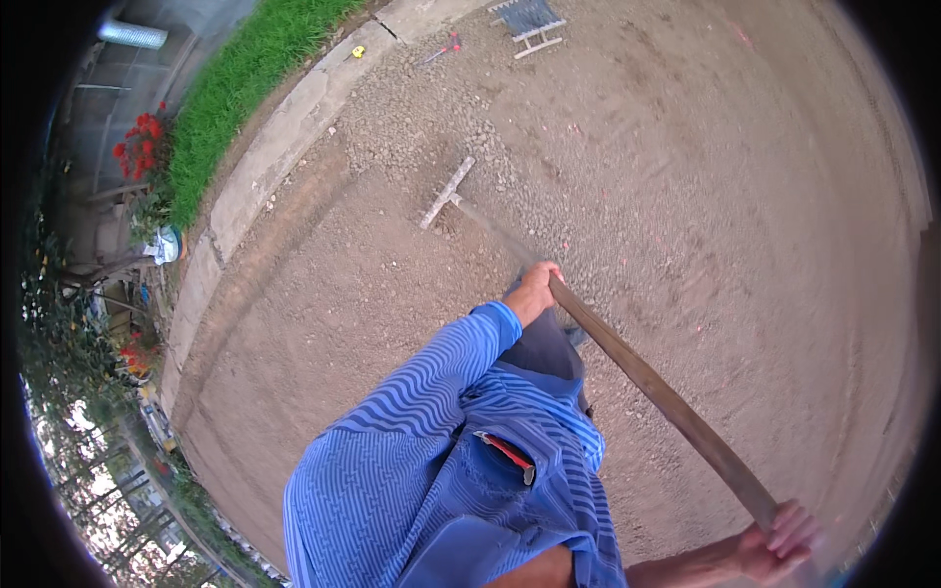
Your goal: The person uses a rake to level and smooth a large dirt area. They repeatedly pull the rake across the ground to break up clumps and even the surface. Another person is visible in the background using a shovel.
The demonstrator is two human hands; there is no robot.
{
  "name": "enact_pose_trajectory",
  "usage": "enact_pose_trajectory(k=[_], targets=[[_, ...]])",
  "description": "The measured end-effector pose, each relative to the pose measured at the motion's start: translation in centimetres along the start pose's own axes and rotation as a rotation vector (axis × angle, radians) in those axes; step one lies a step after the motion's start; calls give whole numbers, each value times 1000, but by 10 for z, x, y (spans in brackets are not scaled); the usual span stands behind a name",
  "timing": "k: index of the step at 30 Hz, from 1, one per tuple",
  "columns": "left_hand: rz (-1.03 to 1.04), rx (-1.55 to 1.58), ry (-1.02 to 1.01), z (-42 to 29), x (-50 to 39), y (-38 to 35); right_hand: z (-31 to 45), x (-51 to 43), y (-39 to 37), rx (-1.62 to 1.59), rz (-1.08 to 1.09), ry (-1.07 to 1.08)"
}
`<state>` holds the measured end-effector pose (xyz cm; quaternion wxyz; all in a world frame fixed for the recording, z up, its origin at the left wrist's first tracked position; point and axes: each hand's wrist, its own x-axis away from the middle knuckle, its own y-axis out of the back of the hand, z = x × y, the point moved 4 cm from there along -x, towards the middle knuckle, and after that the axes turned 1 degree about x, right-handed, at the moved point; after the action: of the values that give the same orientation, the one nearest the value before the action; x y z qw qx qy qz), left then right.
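Note:
A long-handled rake (447,192) with a narrow, pale, dirt-covered head rests on gravelly ground ahead of me; any teeth are hidden. Its wooden handle (654,386) slants from the head down to the lower right. My left hand (538,287) is wrapped around the handle partway along, in front of my dark trousers. Near the handle's upper end, my right hand (781,542) grips it too, slightly blurred. Loose grey stones (489,147) lie beside the rake head. A red-edged item (511,452) sits in my blue shirt's chest pocket.
A concrete kerb (276,165) curves along the left, bordering green grass (257,81). On the kerb lies a yellow tape measure (358,51); a red-handled tool (441,48) is nearby. A wooden frame with a dark panel (528,20) stands farther off. Red flowers (140,143) grow beyond the kerb.

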<state>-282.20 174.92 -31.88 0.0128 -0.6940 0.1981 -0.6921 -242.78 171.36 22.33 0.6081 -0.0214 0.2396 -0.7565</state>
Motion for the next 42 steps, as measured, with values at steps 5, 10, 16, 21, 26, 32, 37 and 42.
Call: enact_pose_trajectory(k=[5, 10, 16, 21, 26, 32, 37, 42], targets=[[-52, -44, 11, 1, 45, -29, 39, -63, -62, -26, 261, 108], [-10, -129, 94, -71, -11, -33, -23, -46, -86, 26, 136, 71], [-73, -200, -1, -119, -56, -10, -41, -27, -95, 47, 17, 37], [-39, -67, 23, -139, -29, -32, -55, -43, -137, 40, 60, 24], [16, -145, -170, -194, -17, -46, -129, -8, -175, -33, 139, -50], [-33, -770, -253, -190, 66, -20, -147, -35, -180, -29, 103, -73], [-16, -1538, -874, -194, 156, -40, -151, -57, -183, -24, 162, -41], [366, -1806, -1560, -191, 171, -109, -154, -76, -207, -17, 177, -9]])
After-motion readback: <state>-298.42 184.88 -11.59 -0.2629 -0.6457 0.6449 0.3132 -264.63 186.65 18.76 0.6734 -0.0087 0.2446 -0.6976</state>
